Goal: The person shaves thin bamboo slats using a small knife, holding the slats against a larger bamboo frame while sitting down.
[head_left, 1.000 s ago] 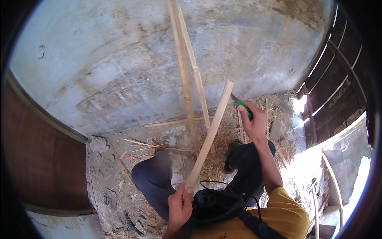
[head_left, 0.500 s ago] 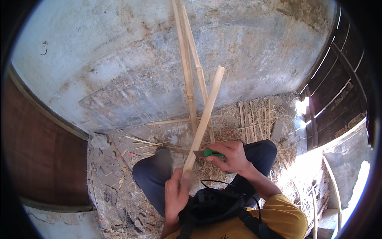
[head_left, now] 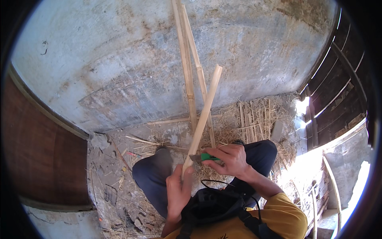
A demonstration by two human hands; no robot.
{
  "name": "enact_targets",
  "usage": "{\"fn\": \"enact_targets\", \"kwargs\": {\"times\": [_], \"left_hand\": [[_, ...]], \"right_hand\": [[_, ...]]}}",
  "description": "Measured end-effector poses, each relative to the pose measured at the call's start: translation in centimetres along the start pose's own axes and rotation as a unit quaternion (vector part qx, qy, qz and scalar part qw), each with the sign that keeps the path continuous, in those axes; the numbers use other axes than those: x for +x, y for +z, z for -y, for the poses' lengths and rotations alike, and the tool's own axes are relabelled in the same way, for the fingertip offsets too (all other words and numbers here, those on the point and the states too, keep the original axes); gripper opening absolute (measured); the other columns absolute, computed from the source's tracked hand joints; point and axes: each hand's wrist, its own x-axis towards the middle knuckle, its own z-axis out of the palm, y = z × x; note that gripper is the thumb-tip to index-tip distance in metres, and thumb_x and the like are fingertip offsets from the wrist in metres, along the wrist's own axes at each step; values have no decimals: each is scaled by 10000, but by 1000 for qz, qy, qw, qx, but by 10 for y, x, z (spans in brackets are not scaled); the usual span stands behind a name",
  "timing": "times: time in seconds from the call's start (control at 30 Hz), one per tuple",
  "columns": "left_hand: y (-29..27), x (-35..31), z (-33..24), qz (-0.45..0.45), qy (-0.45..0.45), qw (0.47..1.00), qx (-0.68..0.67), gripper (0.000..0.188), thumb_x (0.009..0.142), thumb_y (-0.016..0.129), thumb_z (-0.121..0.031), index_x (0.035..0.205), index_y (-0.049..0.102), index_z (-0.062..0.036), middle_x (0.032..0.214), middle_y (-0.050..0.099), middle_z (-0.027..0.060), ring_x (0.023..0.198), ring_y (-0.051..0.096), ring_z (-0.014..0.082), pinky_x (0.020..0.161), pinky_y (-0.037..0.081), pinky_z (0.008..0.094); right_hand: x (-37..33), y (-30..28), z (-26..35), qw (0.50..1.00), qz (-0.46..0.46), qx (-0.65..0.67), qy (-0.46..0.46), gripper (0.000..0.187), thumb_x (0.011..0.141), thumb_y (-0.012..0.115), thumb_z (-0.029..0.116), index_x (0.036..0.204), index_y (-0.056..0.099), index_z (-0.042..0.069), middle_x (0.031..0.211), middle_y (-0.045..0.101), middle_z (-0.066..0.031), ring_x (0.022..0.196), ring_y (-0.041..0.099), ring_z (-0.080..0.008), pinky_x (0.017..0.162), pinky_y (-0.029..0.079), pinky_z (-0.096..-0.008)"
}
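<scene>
Seen from above, a seated person in one yellow shirt [head_left: 274, 217] works with two bare hands, held close together but not touching. The left hand [head_left: 178, 193] is closed around the lower end of one pale strip [head_left: 204, 115] of wood or bamboo, which slants up and to the right between two bent knees in dark trousers [head_left: 149, 179]. The right hand [head_left: 230, 160] grips one knife with a green handle [head_left: 209, 157]; its single blade meets the strip's right edge just above the left hand. Beyond the strip, two longer poles [head_left: 186, 75] rise in front of one stained, pale wall [head_left: 119, 67]. One thin length [head_left: 169, 121] lies along the wall's foot. Straw and slivers, too many to count, litter the floor [head_left: 101, 167].
</scene>
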Motion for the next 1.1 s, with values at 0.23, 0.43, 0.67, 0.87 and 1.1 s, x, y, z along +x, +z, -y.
{"fn": "enact_targets", "kwargs": {"times": [0.23, 0.43, 0.67, 0.87, 1.1], "left_hand": [[2, 0, -3, -20, 30, 998, 47, 213, 1125, 632, -156, 1020, 633, 29, 608, 525, 142, 492, 502, 177, 506, 395, 363], [-1, -1, -3, -22, 29, 997, 73, 220, 1125, 632, -151, 1012, 620, 37, 609, 530, 166, 477, 509, 209, 501, 390, 366], [-2, -3, 0, -29, 11, 999, 18, 226, 1130, 633, -174, 1051, 641, 38, 596, 513, 108, 528, 460, 94, 495, 365, 331], [-5, -3, 1, -33, 24, 999, 26, 217, 1130, 630, -169, 1050, 642, 32, 597, 515, 88, 549, 452, 69, 494, 359, 322], [-6, -5, -8, -34, 5, 999, 16, 352, 1171, 576, -251, 923, 605, -4, 644, 514, -29, 601, 430, 21, 524, 328, 263]], "right_hand": [[1, -2, 6, 1000, -12, -21, 9, 372, 855, 906, 446, 1088, 836, 164, 676, 656, 9, 515, 623, -206, 505, 483, -343], [4, -3, 9, 999, -17, -37, 2, 374, 847, 914, 438, 1092, 841, 165, 670, 655, 16, 508, 614, -191, 503, 481, -336], [6, 1, 11, 998, -31, -45, -8, 389, 838, 922, 433, 1096, 841, 154, 666, 653, 21, 507, 608, -187, 505, 488, -333], [12, -3, 12, 998, -42, -51, -22, 405, 822, 931, 441, 1091, 845, 151, 649, 631, 21, 499, 591, -187, 500, 471, -327], [18, -4, 11, 997, -49, -51, -26, 421, 811, 938, 445, 1095, 846, 148, 648, 626, 15, 499, 585, -188, 504, 461, -326]]}}
